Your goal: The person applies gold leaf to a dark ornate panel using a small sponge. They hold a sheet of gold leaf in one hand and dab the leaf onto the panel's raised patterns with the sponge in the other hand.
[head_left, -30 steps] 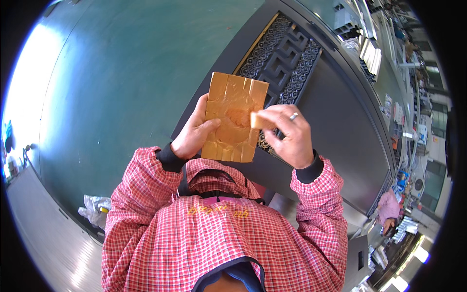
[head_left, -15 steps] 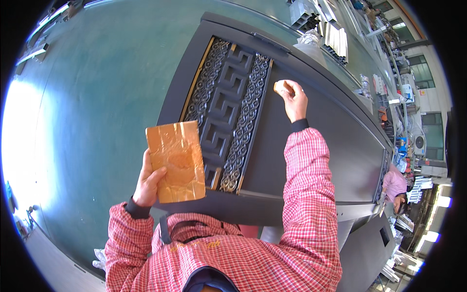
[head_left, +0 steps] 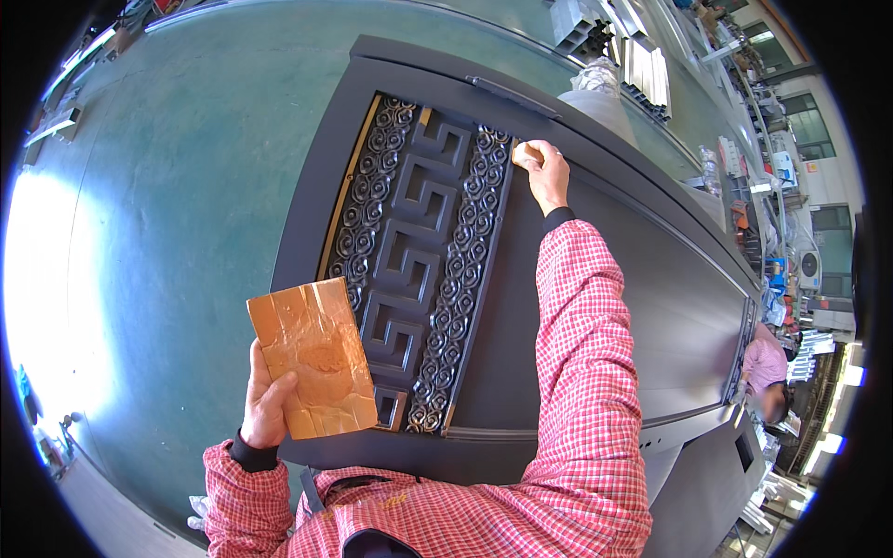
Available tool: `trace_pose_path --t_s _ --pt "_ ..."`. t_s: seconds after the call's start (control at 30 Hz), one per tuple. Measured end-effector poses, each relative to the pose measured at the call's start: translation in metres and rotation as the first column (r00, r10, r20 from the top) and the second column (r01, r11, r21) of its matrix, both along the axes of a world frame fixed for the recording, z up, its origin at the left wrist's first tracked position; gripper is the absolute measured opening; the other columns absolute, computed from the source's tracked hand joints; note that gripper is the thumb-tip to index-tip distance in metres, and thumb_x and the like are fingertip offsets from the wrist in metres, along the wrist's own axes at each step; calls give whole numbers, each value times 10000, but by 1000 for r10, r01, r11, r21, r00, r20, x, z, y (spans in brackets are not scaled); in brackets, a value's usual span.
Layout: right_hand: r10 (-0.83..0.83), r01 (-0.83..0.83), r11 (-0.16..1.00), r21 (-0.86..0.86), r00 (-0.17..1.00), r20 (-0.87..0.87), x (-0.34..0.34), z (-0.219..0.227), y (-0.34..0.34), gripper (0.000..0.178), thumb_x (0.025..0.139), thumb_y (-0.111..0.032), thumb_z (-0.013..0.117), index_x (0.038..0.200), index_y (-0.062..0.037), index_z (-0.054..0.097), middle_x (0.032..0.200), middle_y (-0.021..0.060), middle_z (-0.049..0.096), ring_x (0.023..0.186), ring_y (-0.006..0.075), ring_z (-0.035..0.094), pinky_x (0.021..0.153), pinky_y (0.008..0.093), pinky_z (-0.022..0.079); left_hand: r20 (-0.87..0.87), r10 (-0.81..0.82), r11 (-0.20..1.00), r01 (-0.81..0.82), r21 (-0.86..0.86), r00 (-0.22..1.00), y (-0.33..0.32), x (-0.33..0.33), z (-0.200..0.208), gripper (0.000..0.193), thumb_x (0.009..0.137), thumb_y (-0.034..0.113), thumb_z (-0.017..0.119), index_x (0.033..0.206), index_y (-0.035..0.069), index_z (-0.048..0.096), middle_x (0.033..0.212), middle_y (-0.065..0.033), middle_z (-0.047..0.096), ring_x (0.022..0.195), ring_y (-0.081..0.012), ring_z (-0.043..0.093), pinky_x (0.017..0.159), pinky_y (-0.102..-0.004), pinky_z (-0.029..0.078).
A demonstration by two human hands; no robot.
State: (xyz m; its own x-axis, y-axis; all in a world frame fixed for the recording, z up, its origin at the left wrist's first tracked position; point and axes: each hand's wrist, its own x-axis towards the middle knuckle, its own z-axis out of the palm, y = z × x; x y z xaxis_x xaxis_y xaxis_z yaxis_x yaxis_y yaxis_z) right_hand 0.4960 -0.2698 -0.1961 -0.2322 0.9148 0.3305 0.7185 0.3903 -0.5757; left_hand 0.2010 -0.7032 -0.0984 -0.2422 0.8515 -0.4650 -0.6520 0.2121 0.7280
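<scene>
My left hand (head_left: 267, 406) grips a flat, gold-coloured board (head_left: 327, 372) by its left edge, thumb on top; a darker wet-looking smear marks its middle. Between the fingers of my right hand (head_left: 551, 179) is a small pale, tan-edged pad (head_left: 526, 153), possibly a sponge. That pad is at the upper end of the gold edge beside a carved rosette strip (head_left: 465, 256); whether it touches cannot be told. The strip belongs to a large dark grey panel (head_left: 605, 316) with a raised key pattern (head_left: 409, 251). Gold lines a second rosette strip (head_left: 365, 205), partly hidden by the board.
A person in pink (head_left: 766, 363) bends at the panel's far right end. Metal profiles (head_left: 646, 79) and a plastic-wrapped roll (head_left: 597, 79) lie beyond the panel. Green floor (head_left: 195, 214) stretches to the left. Another dark panel (head_left: 702, 488) is at lower right.
My right hand with the pad has moved from above the plain panel to the rosette strip's upper edge. The board in my left hand sits lower and further left in view.
</scene>
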Motion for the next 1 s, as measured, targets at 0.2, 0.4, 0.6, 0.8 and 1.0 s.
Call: trace_pose_path --t_s 0.2,0.4,0.6,0.8,1.0 --pt "-8 10 1000 -19 996 85 -2 -6 3 294 754 46 648 1025 -69 632 968 135 649 923 308 630 814 352 492 38 -11 1000 11 5 999 9 -1 2 677 890 -49 431 1484 105 146 1446 -106 344 1304 -235 392 1074 -392 351" --pt "30 -27 999 -33 996 84 -5 -1 -9 252 753 -2 572 986 -71 637 917 156 633 893 351 616 784 392 487 21 4 1000 -4 3 1000 5 0 -3 698 883 -63 408 1496 121 128 1438 -116 371 1281 -251 432 1059 -399 382" --pt "51 -46 996 -77 997 66 1 -3 -24 242 754 -15 590 983 -68 645 936 154 638 899 344 620 788 389 488 56 0 1000 0 -9 998 -1 1 -2 684 884 -84 398 1488 113 144 1437 -106 355 1291 -232 409 1062 -377 368" --pt "78 -71 993 -91 994 82 2 0 -47 215 748 -28 610 956 -66 647 924 149 641 884 341 622 773 386 492 56 -13 1000 13 1 998 -7 5 2 685 872 -90 393 1482 100 145 1435 -111 354 1287 -231 411 1061 -376 369" --pt "92 -82 990 -118 993 74 8 -5 -69 223 751 -2 635 969 -50 647 923 144 647 869 311 636 776 354 502 23 -19 1000 19 2 1000 -19 8 2 671 874 -79 396 1476 84 148 1432 -119 354 1290 -230 406 1063 -370 365"
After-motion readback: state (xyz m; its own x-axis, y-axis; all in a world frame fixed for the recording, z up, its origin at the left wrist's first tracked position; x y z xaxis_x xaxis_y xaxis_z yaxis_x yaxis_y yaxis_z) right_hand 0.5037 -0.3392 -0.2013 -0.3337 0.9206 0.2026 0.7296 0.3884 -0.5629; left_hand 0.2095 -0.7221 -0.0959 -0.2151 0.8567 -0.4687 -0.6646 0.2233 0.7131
